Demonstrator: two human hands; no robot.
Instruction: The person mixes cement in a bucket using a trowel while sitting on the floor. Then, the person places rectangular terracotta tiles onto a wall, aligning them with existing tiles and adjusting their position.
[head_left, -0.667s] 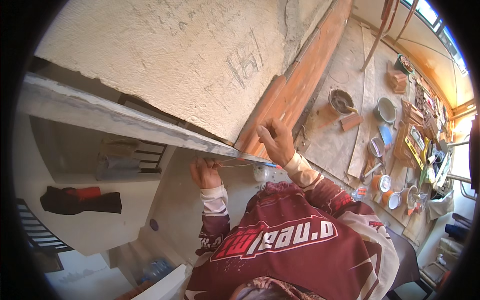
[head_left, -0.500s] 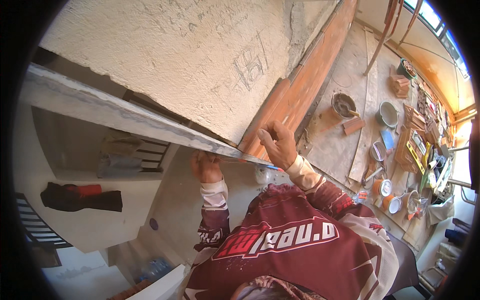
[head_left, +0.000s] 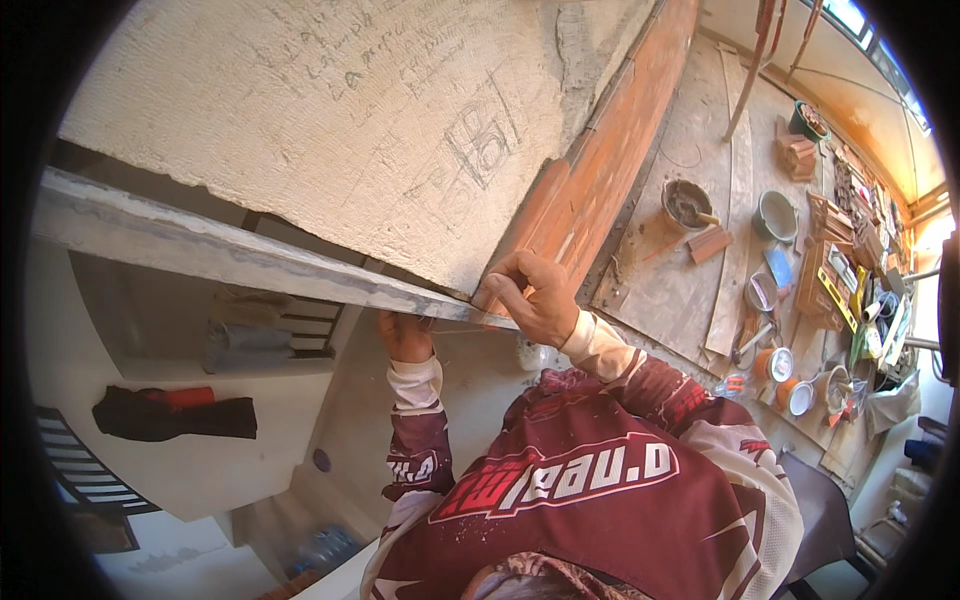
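Note:
A long, cement-smeared bar point(head_left: 230, 250) slants from the left to the corner of a rough plastered wall top point(head_left: 330, 150). My left hand point(head_left: 408, 338) is up against the bar's underside, its fingers curled and their tips hidden behind the edge. At the bar's right end, my right hand point(head_left: 535, 300) is closed, thumb and forefinger together; what they hold, if anything, is hidden. It lies over the near end of a row of reddish-brown tiles point(head_left: 590, 165) along the wall's right side. A thin line shows between the two hands under the bar.
On the board-covered floor at right stand a mortar bucket point(head_left: 688, 205), a grey bucket point(head_left: 775, 217), loose tiles point(head_left: 710, 244) and a yellow level point(head_left: 838, 300). Dark clothing point(head_left: 175, 412) hangs over a white ledge at left, above a lower level. Red poles point(head_left: 755, 70) stand far right.
My right hand has come down and left onto the bar's end, covering the blue and red tip seen there before. My left hand has stayed beneath the bar. The view has shifted slightly.

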